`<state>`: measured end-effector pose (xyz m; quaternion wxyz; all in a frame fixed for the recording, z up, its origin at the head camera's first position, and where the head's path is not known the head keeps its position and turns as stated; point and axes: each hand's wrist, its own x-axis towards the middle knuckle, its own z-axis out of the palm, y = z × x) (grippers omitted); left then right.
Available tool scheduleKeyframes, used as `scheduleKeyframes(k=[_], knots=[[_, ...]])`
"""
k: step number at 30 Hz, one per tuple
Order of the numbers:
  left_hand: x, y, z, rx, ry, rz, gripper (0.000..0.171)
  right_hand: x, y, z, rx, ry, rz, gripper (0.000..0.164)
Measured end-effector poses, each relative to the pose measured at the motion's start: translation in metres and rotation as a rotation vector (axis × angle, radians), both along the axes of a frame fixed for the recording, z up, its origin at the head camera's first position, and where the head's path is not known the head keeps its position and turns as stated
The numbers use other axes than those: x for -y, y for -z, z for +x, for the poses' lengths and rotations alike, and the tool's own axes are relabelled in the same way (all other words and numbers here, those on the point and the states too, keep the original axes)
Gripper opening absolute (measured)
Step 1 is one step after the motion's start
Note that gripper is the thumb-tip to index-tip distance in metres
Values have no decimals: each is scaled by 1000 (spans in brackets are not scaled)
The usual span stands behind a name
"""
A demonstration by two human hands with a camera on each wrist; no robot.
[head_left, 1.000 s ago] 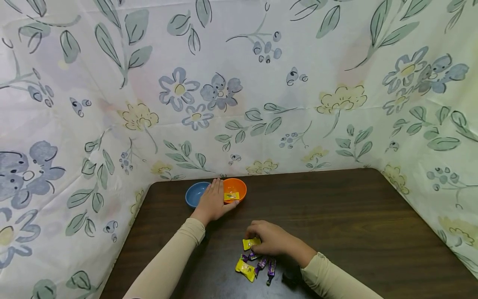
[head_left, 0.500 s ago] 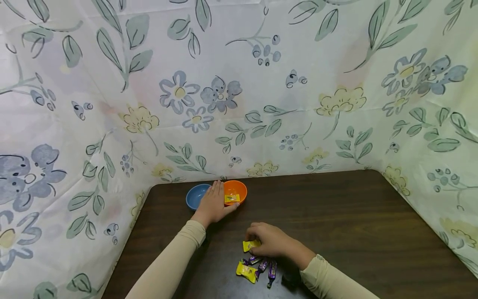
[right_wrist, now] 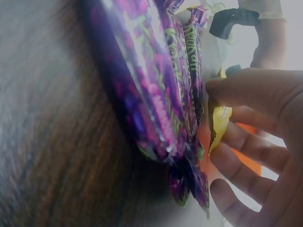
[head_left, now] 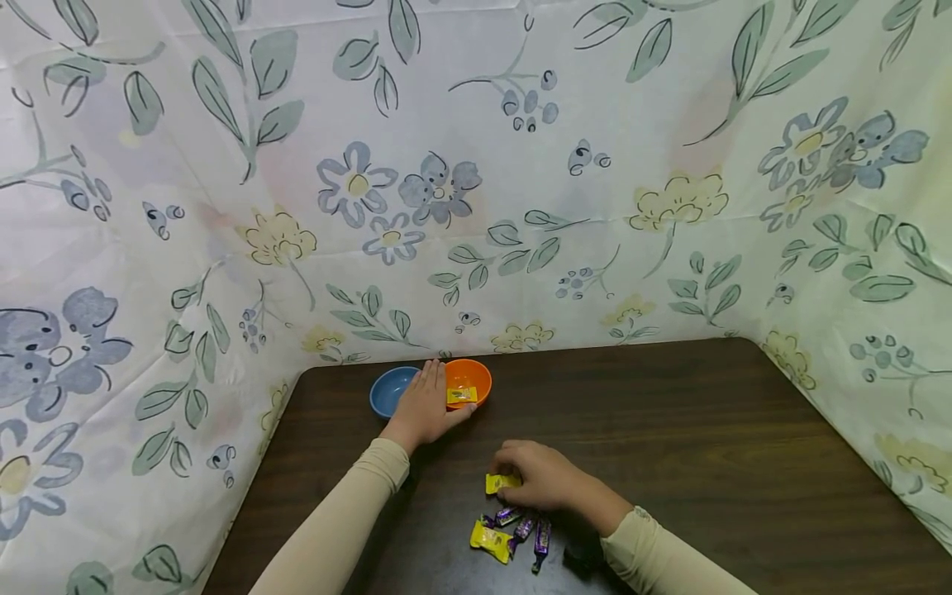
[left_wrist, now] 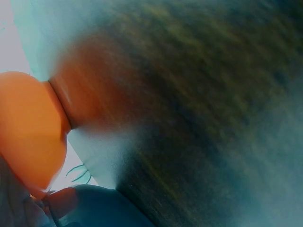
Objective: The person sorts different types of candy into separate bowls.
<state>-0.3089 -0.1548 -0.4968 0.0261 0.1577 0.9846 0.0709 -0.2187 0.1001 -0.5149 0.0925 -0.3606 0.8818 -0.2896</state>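
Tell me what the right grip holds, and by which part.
In the head view, the right grip pinches a yellow-wrapped candy by its right part, between thumb and fingers; the left end sticks out.

Head camera looks forward and down; wrist cameras sit close, left sharing the orange bowl (head_left: 470, 374).

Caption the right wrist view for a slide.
Right hand pinches a yellow candy beside purple candies on a dark table.

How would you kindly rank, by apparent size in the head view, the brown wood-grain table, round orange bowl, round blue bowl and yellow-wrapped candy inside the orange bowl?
Table
Orange bowl and blue bowl: too alike to rank, both partly hidden by the left hand
Candy
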Motion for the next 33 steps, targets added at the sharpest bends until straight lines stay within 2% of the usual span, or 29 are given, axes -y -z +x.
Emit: scheduleKeyframes(k=[13,20,25,33], knots=[[1,1,-2,6,-4,-18,110,-8,1,-3,-7,50,-43,18],[2,3,-4,0,-3,-11,111,-15,2,-9,-64,92,-85,19],[2,4,-6,-3,-4,-21,111,-21,8,-18,-119,156,-126,20],[1,4,-4,6,-14,-19,111,-24,16,-30,-100,336,-205,20]])
